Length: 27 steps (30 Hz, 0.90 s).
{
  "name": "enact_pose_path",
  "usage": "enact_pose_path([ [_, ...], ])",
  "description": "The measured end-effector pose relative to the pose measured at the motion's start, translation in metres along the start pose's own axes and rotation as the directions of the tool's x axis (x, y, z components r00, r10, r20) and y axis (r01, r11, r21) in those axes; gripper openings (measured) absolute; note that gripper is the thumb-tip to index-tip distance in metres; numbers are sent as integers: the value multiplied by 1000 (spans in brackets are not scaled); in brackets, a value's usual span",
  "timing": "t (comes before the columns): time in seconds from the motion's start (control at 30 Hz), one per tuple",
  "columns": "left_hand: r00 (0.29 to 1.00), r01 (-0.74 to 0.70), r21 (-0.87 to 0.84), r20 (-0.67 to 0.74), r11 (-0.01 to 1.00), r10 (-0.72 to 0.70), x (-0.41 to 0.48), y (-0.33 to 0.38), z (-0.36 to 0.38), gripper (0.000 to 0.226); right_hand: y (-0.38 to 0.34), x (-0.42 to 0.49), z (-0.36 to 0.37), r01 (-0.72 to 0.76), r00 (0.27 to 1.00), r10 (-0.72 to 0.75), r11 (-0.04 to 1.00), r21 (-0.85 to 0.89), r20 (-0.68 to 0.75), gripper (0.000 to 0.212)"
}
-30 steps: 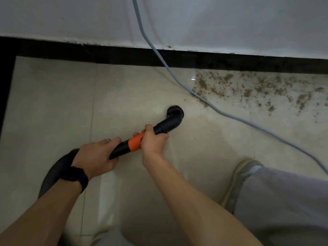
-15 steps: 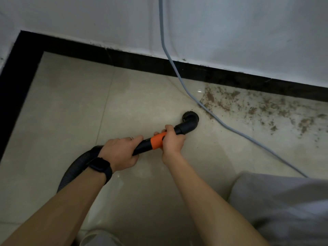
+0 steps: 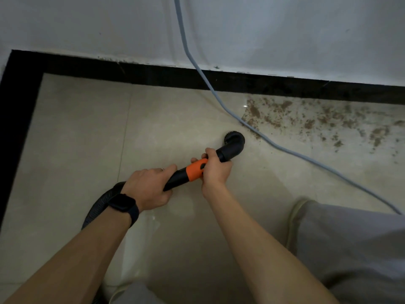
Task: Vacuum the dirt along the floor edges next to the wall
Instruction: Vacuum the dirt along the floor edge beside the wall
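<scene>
Nearer dirt [image 3: 254, 111], nozzle [image 3: 232, 145] beyond hands [image 3: 215, 172]

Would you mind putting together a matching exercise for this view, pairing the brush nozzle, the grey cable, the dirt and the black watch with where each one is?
Things:
1. brush nozzle
2. grey cable
3. dirt
4. black watch

Places:
A. worn just behind the left hand
B. scattered on the tiles beside the black border
C. runs down the wall and across the floor
D. at the tip of the wand, ahead of the right hand

Pairs: 1-D, 2-C, 3-B, 4-A
</scene>
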<state>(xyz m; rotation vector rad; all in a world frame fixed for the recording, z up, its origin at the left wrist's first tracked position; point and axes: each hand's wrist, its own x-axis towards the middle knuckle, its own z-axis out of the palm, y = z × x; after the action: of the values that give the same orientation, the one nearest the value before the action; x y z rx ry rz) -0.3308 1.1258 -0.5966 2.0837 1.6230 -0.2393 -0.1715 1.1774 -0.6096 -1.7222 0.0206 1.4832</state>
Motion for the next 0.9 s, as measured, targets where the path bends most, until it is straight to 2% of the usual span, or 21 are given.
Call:
enact_pose_path([
  [0.17, 991, -115, -28, 69, 993, 117, -49, -21, 16, 32, 47, -35, -24, -81, 993, 82, 997, 18, -88, 30],
  [0.33, 977, -137, -14, 160, 990, 138, -80, -22, 24, 32, 75, -63, -48, -135, 981, 140, 990, 40, -133, 32],
  [0.43, 978, -113, 7, 175, 994, 110, -60, 0, 18, 28, 56, -46, -52, -84, 984, 84, 996, 8, -160, 33],
  [0.63, 990, -103, 21, 98, 994, 100, -5, 58, 1, 28, -6, -3, -64, 11, 975, -15, 1000, -19, -223, 40],
  [0.77, 993, -102, 54, 64, 993, 98, 15, 86, 3, 29, -31, 15, -79, 30, 980, -33, 999, -21, -197, 39],
  [0.9, 985, -166, 118, 73, 979, 158, 30, 95, -3, 28, -42, 26, -90, 37, 987, -30, 998, 41, -160, 39],
])
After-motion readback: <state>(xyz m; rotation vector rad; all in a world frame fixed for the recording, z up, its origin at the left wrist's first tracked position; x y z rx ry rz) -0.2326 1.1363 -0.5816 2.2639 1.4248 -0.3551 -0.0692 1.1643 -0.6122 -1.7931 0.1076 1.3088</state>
